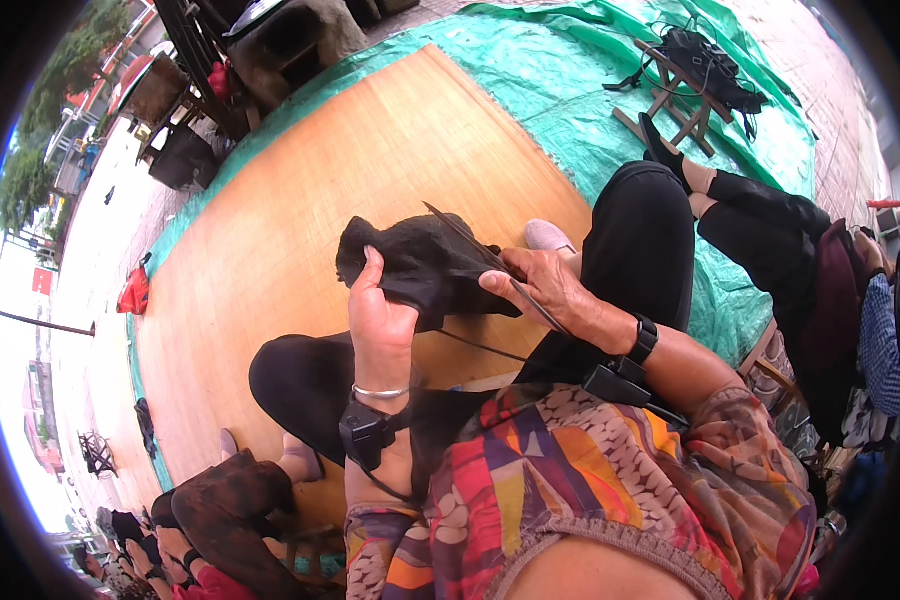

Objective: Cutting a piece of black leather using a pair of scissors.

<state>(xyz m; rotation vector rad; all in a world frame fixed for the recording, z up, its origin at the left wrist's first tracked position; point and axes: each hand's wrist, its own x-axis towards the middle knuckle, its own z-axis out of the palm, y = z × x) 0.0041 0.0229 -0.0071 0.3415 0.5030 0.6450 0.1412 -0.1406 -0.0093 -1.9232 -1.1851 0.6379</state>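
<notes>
Below the raised black cloth lies a wooden board. At the cloth's left, the left hand's fingers close on it; at its right, the right hand's fingers grip a thin dark tool, perhaps a blade.

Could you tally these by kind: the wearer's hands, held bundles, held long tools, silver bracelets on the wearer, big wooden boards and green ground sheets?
Hands: 2 (left hand, right hand)
Black bundle: 1
Long thin tool: 1
Silver bracelet: 1
Wooden board: 1
Green sheet: 1
Total: 7
</notes>
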